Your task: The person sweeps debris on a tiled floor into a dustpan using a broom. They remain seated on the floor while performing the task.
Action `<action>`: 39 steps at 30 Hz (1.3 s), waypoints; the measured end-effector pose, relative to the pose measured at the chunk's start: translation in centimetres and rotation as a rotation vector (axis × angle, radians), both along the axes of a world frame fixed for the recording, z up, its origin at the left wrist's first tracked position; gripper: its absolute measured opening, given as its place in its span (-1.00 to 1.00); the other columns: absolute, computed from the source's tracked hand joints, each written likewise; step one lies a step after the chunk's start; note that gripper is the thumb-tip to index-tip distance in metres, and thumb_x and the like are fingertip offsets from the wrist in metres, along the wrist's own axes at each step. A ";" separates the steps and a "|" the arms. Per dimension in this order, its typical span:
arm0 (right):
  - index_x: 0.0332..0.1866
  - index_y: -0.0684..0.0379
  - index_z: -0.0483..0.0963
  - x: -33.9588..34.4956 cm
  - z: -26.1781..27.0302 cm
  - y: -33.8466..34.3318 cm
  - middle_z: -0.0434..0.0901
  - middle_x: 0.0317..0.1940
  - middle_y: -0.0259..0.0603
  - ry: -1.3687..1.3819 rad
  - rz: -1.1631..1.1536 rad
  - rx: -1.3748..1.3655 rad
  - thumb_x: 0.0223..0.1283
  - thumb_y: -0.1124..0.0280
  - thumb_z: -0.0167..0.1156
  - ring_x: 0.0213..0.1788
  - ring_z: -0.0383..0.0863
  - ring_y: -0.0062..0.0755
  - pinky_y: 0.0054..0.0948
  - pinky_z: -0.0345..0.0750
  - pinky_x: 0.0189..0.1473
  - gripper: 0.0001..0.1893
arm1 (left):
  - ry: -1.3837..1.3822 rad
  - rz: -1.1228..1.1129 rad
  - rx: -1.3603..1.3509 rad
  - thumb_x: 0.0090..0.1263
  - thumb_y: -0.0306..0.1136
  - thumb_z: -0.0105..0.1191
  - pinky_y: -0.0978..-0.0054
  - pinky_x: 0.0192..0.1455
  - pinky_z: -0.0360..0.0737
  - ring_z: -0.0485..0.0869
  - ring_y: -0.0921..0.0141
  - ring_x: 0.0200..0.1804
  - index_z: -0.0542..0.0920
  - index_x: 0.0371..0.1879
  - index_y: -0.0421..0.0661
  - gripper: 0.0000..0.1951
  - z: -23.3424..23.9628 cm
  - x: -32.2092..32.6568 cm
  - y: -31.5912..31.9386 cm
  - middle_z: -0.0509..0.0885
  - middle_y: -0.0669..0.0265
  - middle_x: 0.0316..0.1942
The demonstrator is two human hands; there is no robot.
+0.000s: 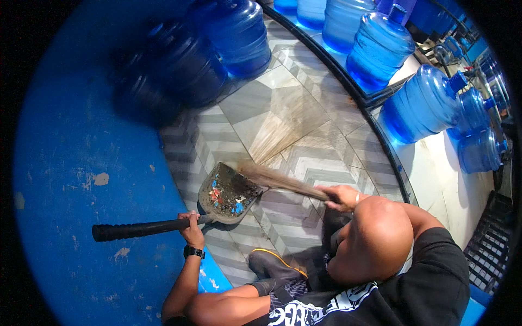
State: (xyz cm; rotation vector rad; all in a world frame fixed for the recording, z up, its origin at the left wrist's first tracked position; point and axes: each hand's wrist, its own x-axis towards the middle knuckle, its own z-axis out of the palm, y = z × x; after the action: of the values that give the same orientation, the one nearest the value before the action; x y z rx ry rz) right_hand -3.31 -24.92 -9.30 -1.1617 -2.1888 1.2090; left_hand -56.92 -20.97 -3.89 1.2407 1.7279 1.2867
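Note:
My left hand (191, 229) grips the shaft of a long-handled dustpan (234, 220) whose black grip (122, 231) points off to the left. Dirt and small blue, red and white scraps (220, 199) lie in the pan, which rests on the tiled floor (285, 89). In my right hand (342, 197) is a broom or brush (281, 179) with a wooden-looking body, blurred by motion. Its far end is over or touching the pan's open front edge; which of these cannot be told.
Blue water jugs (244, 40) line the far left, some in deep shadow. More water jugs (381, 49) stand on a raised white ledge (440, 163) edged with black pipe (385, 136). A scuffed blue wall (102, 163) borders the left. A black plastic crate (491, 240) sits at right.

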 end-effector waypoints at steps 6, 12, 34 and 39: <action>0.47 0.07 0.21 5.3 -0.7 1.3 0.65 -0.22 0.17 -0.311 -0.411 -0.071 0.20 0.33 0.23 -0.21 0.65 0.23 0.00 0.57 -0.11 -0.31 | -0.020 0.048 -0.009 0.47 -0.39 0.12 0.34 -0.05 0.52 0.61 0.39 -0.27 0.34 -0.39 -0.08 -0.77 0.2 -0.2 -2.4 0.49 0.33 -0.43; 0.50 0.11 0.14 0.4 -0.9 -1.0 0.61 -0.09 0.14 -0.260 0.050 -0.193 0.16 0.33 0.21 -0.05 0.61 0.22 -0.01 0.53 0.03 -0.25 | -0.011 0.037 0.031 0.47 -0.40 0.11 0.35 -0.04 0.54 0.60 0.39 -0.25 0.35 -0.35 -0.09 -0.80 -0.5 0.4 -2.8 0.48 0.33 -0.40; 0.51 0.14 0.17 2.4 0.7 0.1 0.59 0.03 0.19 0.112 -0.193 -0.190 0.23 0.12 0.19 0.01 0.63 0.10 -0.16 0.51 0.08 -0.24 | -0.030 0.190 0.053 0.45 -0.29 0.14 0.32 -0.01 0.58 0.60 0.32 -0.16 0.48 -0.25 -0.16 -0.80 -0.2 1.6 -0.6 0.59 0.19 -0.25; 0.50 0.04 0.20 11.1 2.3 -5.7 0.64 -0.22 0.21 -0.079 -0.532 -0.083 0.25 0.16 0.22 -0.17 0.65 0.22 -0.06 0.53 -0.09 -0.29 | -0.045 0.038 0.207 0.51 -0.32 0.03 0.20 0.18 0.59 0.44 0.40 -0.30 0.38 -0.31 -0.13 -0.81 1.8 2.4 4.2 0.40 0.30 -0.42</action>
State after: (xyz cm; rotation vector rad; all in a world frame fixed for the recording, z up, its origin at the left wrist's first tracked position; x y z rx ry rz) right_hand 7.79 -30.66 -7.03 -1.7095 -1.7202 1.0351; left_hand -54.52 -16.74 -2.06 1.2883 1.6260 1.5363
